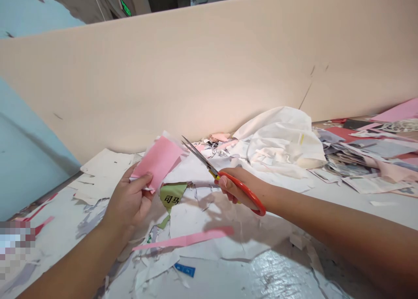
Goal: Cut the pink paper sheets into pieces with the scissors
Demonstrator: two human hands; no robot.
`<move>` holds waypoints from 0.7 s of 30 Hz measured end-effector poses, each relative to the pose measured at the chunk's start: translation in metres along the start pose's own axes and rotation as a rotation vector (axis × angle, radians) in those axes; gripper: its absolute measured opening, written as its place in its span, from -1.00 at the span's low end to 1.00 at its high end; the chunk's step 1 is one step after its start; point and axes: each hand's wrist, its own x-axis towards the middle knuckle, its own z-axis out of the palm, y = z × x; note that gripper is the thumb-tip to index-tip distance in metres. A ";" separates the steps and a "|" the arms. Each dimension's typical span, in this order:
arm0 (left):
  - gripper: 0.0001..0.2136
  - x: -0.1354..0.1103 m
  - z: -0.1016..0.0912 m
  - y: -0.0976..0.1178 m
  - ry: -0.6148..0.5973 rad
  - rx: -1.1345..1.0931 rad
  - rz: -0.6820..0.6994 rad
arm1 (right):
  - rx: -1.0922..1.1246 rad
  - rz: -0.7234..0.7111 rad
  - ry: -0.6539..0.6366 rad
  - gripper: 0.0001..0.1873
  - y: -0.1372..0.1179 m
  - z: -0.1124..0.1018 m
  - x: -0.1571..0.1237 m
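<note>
My left hand [135, 194], out toward 8 o'clock from the middle of my view, pinches a folded piece of pink paper [160, 159], thumb pressed on its face and fingers curled behind, with no slack between them; white edges show around the pink. My right hand [237, 185], at 5 o'clock, is wrapped around the red handles of my scissors [209, 164]; how my fingers sit in the loops is partly hidden. The blades aim toward 10 o'clock, nearly together, their tips close by the paper's right corner, though I cannot tell whether they touch it. At 7 o'clock, between my hands, lies a green scrap [173, 194] with black characters. Nearer me, between 6 and 7, a pink strip [186, 240] lies across white paper, with a blue tag [185, 270] below it. A crumpled white sheet [284, 137] is heaped at 3 o'clock, and a cream board [209, 72] rises at 12.
</note>
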 end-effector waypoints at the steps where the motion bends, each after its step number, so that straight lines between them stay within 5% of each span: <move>1: -0.75 0.000 0.000 0.000 -0.014 -0.001 0.008 | -0.020 0.003 -0.003 -0.35 -0.001 0.000 0.000; 21: -0.74 0.006 -0.009 -0.007 -0.134 -0.060 -0.069 | -0.096 0.041 -0.045 -0.37 0.009 0.006 0.004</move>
